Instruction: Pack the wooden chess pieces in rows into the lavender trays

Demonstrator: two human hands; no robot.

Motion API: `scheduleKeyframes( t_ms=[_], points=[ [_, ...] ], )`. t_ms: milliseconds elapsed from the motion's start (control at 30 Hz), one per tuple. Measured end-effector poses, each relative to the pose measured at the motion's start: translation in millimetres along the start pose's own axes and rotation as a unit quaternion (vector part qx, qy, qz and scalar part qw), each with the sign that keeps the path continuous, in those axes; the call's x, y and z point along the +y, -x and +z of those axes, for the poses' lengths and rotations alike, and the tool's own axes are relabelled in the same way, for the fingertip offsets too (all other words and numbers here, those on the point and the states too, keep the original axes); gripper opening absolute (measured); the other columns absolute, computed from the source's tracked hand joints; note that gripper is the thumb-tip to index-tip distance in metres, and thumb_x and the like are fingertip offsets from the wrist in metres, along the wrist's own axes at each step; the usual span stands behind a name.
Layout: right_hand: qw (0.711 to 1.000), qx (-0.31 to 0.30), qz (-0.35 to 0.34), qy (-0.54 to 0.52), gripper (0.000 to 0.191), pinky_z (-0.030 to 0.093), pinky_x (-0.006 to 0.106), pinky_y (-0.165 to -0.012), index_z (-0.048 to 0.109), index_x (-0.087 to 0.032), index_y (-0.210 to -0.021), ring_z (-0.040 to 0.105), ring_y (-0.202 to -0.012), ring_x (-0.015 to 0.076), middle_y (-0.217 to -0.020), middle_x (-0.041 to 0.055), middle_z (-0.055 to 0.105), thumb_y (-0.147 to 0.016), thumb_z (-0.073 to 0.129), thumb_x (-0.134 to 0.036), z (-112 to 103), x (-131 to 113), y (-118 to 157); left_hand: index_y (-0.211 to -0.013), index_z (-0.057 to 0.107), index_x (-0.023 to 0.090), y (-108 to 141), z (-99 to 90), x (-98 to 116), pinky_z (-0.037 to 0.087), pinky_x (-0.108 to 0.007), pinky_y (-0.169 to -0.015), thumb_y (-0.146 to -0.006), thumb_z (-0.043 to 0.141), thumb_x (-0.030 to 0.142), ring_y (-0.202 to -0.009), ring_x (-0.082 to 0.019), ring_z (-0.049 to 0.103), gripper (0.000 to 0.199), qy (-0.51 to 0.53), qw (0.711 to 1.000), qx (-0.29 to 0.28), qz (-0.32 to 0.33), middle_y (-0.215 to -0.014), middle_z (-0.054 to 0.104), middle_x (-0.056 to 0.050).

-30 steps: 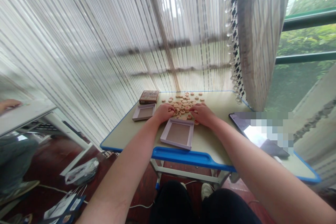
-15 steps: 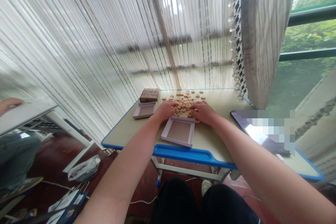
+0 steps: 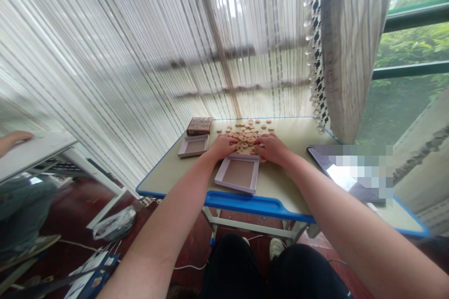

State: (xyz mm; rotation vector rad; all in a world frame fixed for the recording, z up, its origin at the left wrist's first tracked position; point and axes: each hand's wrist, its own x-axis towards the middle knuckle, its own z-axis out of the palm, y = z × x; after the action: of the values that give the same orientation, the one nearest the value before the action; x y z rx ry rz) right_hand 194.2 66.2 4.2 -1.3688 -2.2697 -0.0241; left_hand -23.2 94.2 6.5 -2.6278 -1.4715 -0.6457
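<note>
The discs [image 3: 250,140] lie in a loose cluster on the bench [image 3: 164,173], toward its far side, with single discs scattered at the far edge of the cluster. They appear wooden, round and thick, with markings on their upper faces.

The left hand [image 3: 223,146] is at the left side of the cluster and the right hand [image 3: 272,147] at the right side. Both are palm-down, with fingers partly bent inward at the outer discs. The width of each finger opening, and whether either hand has hold of a disc, cannot be determined.

Handling, as judged: each disc is light, rigid and not fragile. Smooth faces may slide on the bench or over one another; a disc held by its edge may roll if dropped. Take a single disc by opposite points of its rim, between thumb and forefinger. Where discs crowd together, separate one first to expose the rim.

The open tray [image 3: 221,168] nearest the person has thin, low walls, probably card. Hold it by two opposite walls; hard squeezing may bend them.
</note>
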Motion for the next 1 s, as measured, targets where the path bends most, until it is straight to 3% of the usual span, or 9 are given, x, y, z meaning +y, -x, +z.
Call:
scheduleKeyframes(
  t_ms=[267, 367, 533, 767, 900, 1000],
  points=[
    [1.0, -0.016, 0.001, 0.008, 0.026, 0.033, 0.03, -0.088, 0.068, -0.021, -0.092, 0.051, -0.094, 0.0202, -0.097, 0.0068, 0.064, -0.08, 0.047, -0.029, -6, -5, 0, -0.086, 0.068, 0.018, 2, -4.0, 3, 0.044, -0.025, -0.078, -0.073, 0.055, 0.034, -0.079, -0.015, 0.058, 0.025, 0.034, 0.999, 0.017, -0.028, -0.082, 0.067, -0.003],
    [1.0, -0.02, 0.001, 0.007, 0.025, 0.033, 0.03, -0.088, 0.068, -0.022, -0.091, 0.051, -0.093, 0.0197, -0.096, 0.0064, 0.063, -0.08, 0.047, -0.029, -7, -6, 0, -0.093, 0.066, 0.017, 3, -4.4, 3, 0.044, -0.024, -0.072, -0.078, 0.049, 0.037, -0.075, -0.014, 0.058, 0.03, 0.05, 0.998, 0.021, -0.037, -0.082, 0.067, -0.003],
    [1.0, -0.009, 0.012, 0.011, 0.025, 0.034, 0.031, -0.088, 0.068, -0.021, -0.09, 0.05, -0.094, 0.0201, -0.096, 0.0066, 0.064, -0.08, 0.046, -0.028, -8, -5, 1, -0.084, 0.068, 0.016, 1, -4.2, 3, 0.043, -0.026, -0.072, -0.083, 0.041, 0.036, -0.078, -0.017, 0.059, 0.033, 0.01, 0.999, 0.012, -0.051, -0.081, 0.067, -0.007],
    [1.0, -0.003, 0.007, -0.009, 0.025, 0.035, 0.033, -0.087, 0.069, -0.023, -0.092, 0.052, -0.094, 0.0211, -0.098, 0.0063, 0.063, -0.08, 0.049, -0.033, -6, -6, 3, -0.101, 0.066, 0.021, 2, -6.2, -2, 0.043, -0.025, -0.077, -0.081, 0.047, 0.036, -0.086, -0.017, 0.06, 0.032, 0.051, 0.994, 0.039, -0.092, -0.095, 0.068, -0.005],
    [0.996, -0.035, -0.052, -0.069, 0.023, 0.036, 0.032, -0.086, 0.07, -0.024, -0.085, 0.054, -0.091, 0.02, -0.091, 0.0039, 0.066, -0.078, 0.053, -0.038, -9, -10, 4, -0.1, 0.065, 0.016, 5, -17.7, -1, 0.042, -0.026, -0.081, -0.081, 0.047, 0.034, -0.088, -0.018, 0.059, 0.032, 0.013, 0.989, 0.073, -0.128, -0.093, 0.067, -0.008],
    [0.987, -0.064, -0.096, -0.109, 0.02, 0.038, 0.03, -0.086, 0.071, -0.023, -0.079, 0.055, -0.089, 0.0187, -0.086, 0.0023, 0.067, -0.076, 0.055, -0.034, -11, -14, 5, -0.103, 0.061, 0.013, 9, -28.6, -3, 0.043, -0.029, -0.077, -0.078, 0.049, 0.036, -0.085, -0.02, 0.059, 0.036, -0.038, 0.974, 0.097, -0.2, -0.092, 0.066, -0.011]
  ],
)
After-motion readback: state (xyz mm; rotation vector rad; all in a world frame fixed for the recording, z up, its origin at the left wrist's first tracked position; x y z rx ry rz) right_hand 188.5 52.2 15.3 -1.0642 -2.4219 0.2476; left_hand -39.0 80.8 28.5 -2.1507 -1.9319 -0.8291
